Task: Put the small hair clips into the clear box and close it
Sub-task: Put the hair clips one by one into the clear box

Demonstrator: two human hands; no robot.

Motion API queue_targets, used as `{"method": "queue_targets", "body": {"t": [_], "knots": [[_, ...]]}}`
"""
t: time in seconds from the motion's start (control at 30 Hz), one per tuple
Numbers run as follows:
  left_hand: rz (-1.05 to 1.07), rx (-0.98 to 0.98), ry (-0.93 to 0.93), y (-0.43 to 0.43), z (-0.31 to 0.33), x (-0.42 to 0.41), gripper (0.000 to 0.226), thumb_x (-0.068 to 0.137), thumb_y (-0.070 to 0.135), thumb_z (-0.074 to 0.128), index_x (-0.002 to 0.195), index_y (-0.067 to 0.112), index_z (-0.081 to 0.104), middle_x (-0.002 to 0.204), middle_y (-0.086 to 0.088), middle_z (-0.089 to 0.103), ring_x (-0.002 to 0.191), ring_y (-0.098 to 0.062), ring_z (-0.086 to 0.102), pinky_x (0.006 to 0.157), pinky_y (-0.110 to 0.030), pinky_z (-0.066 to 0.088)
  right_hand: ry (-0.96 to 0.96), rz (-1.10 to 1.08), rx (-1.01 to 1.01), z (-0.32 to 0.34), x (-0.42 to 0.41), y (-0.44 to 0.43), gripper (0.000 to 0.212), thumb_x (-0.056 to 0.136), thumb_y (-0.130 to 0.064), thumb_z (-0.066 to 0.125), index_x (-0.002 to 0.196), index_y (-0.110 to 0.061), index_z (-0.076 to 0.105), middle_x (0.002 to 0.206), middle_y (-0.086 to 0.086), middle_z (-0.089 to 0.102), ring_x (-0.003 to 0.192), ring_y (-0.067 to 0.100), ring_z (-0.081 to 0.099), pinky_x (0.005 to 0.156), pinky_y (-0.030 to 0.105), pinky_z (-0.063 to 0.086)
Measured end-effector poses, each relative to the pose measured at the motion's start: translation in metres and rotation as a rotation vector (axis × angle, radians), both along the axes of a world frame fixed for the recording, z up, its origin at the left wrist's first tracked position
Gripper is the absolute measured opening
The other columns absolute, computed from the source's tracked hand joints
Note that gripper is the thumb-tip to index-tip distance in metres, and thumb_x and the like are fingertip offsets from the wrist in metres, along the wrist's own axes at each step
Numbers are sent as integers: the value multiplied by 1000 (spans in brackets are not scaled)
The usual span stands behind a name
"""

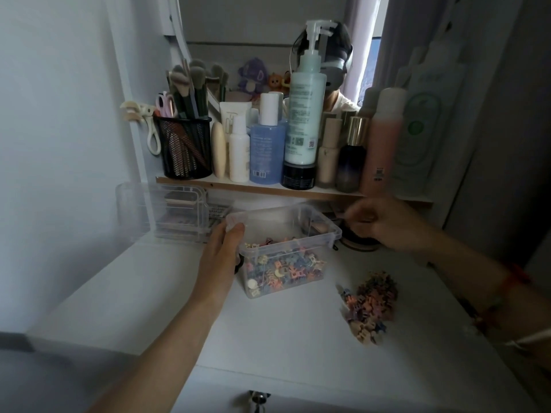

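Left hand [222,254] grips the left end of the lidless, part-filled clear box [298,234]; right hand [378,225], blurred beyond its right end, grasp indeterminate; pile of small hair clips [371,305] on the bench [283,338] nearby, probably best scooped in while the box is steadied.

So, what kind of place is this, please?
Most likely a dressing table at home: a mirror stands behind a shelf of skincare bottles, a mesh cup holds makeup brushes, and small hair clips lie on the white tabletop.
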State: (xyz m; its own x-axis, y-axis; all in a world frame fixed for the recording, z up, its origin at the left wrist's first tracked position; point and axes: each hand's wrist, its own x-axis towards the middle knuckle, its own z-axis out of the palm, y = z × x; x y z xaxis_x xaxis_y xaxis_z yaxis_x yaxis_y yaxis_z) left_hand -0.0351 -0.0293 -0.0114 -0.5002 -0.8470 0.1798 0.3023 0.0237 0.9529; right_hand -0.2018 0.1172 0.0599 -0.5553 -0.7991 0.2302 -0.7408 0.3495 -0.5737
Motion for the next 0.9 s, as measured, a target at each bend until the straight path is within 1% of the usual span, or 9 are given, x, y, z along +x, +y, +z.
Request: {"method": "queue_targets", "body": {"t": [0.1, 0.17, 0.23, 0.33, 0.47, 0.73, 0.77, 0.83, 0.9], "knots": [[7, -1, 2, 0, -1, 0, 15, 96, 25, 41, 101, 27, 55, 95, 7, 59, 79, -2, 55, 48, -3, 42, 84, -26, 382, -18, -13, 12, 24, 83, -4, 59, 105, -7, 67, 111, 7, 66, 90, 8, 54, 65, 14, 42], [10, -2, -1, 0, -2, 0, 15, 96, 25, 41, 102, 27, 54, 95, 7, 59, 80, -2, 55, 48, -3, 41, 94, -34, 510, -29, -16, 15, 25, 84, -8, 59, 107, -11, 66, 115, 5, 65, 93, 9, 56, 65, 10, 41], [18, -6, -10, 0, -2, 0, 17, 96, 25, 41, 107, 23, 54, 95, 4, 59, 79, -4, 55, 47, -3, 41, 98, -58, 501, -34, -18, 17, 24, 85, -8, 58, 108, -11, 66, 116, 4, 65, 101, 12, 58, 66, 8, 41], [21, -3, -8, 0, -2, 0, 19, 96, 25, 41, 109, 20, 54, 93, 4, 58, 79, -7, 54, 47, -3, 41, 89, -89, 466, -36, -21, 16, 23, 85, -7, 58, 106, -11, 67, 116, 4, 66, 103, 13, 60, 60, 3, 37], [16, -10, -9, 0, -2, -1, 19, 96, 24, 41, 110, 21, 54, 94, 4, 58, 80, -4, 54, 47, -3, 41, 73, -76, 451, -37, -23, 14, 26, 85, -11, 59, 110, -11, 66, 117, 3, 65, 97, 9, 59, 69, 10, 42], [23, -11, -28, -3, -4, -3, 17, 96, 24, 42, 106, 19, 54, 83, 6, 55, 71, -5, 51, 44, -3, 38, 123, -72, 406, -42, -24, 6, 30, 82, 2, 50, 103, -10, 68, 113, 6, 66, 81, 5, 52, 47, -4, 35], [26, -8, -28, -4, -4, -3, 17, 95, 25, 43, 106, 19, 54, 85, 6, 55, 72, -4, 52, 45, -3, 38, 133, -81, 379, -41, -24, 5, 29, 83, 2, 50, 102, -10, 69, 113, 6, 66, 82, 5, 53, 47, -3, 34], [26, -12, -32, -4, -4, -3, 18, 95, 25, 43, 108, 20, 55, 91, 5, 57, 76, -5, 53, 46, -3, 39, 157, -106, 307, -38, -24, 3, 27, 86, -1, 49, 101, -9, 69, 115, 6, 66, 95, 11, 59, 52, 5, 36], [26, -15, -37, -4, -4, -2, 20, 95, 25, 43, 110, 22, 56, 95, 4, 59, 80, -5, 54, 48, -4, 41, 158, -127, 283, -34, -23, 2, 27, 87, -1, 49, 104, -8, 69, 117, 6, 65, 105, 16, 59, 63, 7, 35]]}}
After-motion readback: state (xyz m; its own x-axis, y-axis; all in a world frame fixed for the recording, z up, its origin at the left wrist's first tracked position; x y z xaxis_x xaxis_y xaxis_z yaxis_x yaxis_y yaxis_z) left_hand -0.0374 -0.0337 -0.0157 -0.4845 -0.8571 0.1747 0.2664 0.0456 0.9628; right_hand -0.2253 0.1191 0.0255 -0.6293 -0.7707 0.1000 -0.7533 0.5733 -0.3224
